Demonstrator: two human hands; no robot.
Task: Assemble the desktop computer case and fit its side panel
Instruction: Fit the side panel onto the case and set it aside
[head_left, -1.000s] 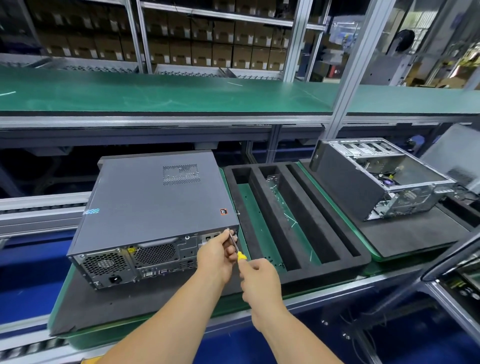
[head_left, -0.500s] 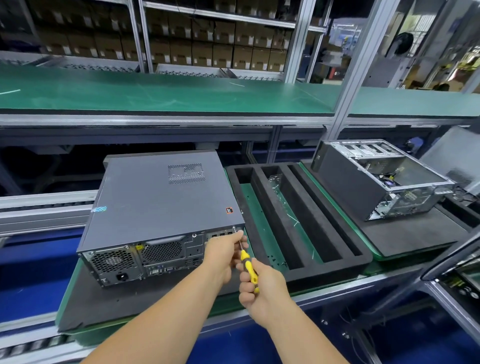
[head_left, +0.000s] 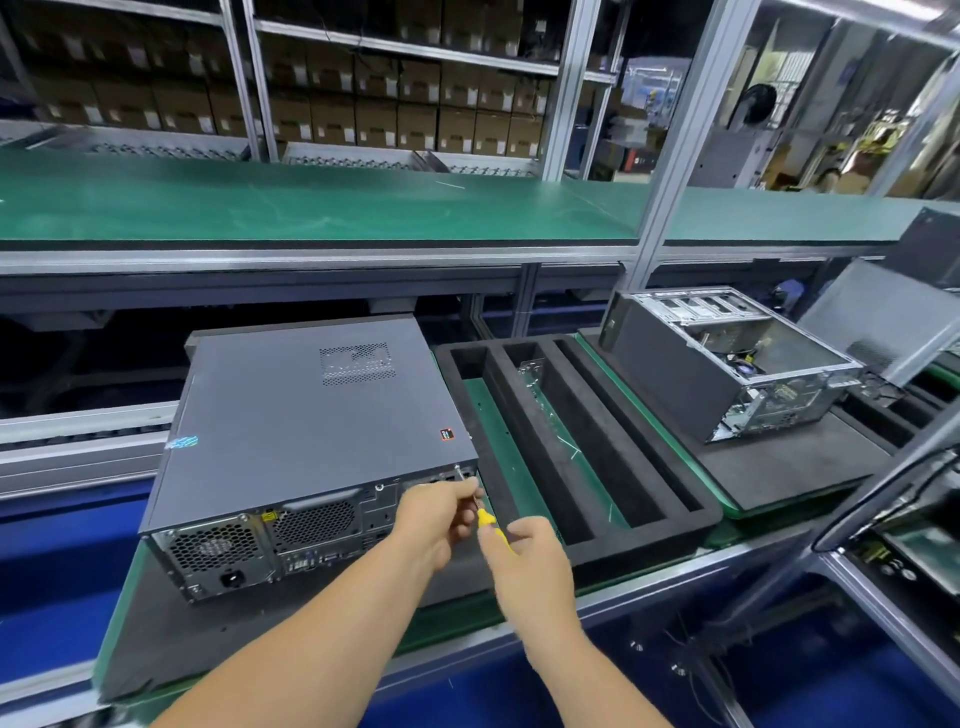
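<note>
Head view: the closed computer case (head_left: 311, 415) lies flat on the desk (head_left: 156, 623), rear facing us. The left hand (head_left: 441, 512) pinches the shaft to steady it; the right hand (head_left: 530, 564) grips the yellow screwdriver (head_left: 485, 517) at its rear corner, likely fastening the side panel.

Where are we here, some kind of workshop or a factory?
Most likely a computer assembly line in a factory: a closed desktop case and an open one sit on foam pallets along a conveyor, with shelves of cardboard boxes behind.

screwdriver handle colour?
Yellow; the screwdriver handle shows in the head view, held in the right hand.
</note>
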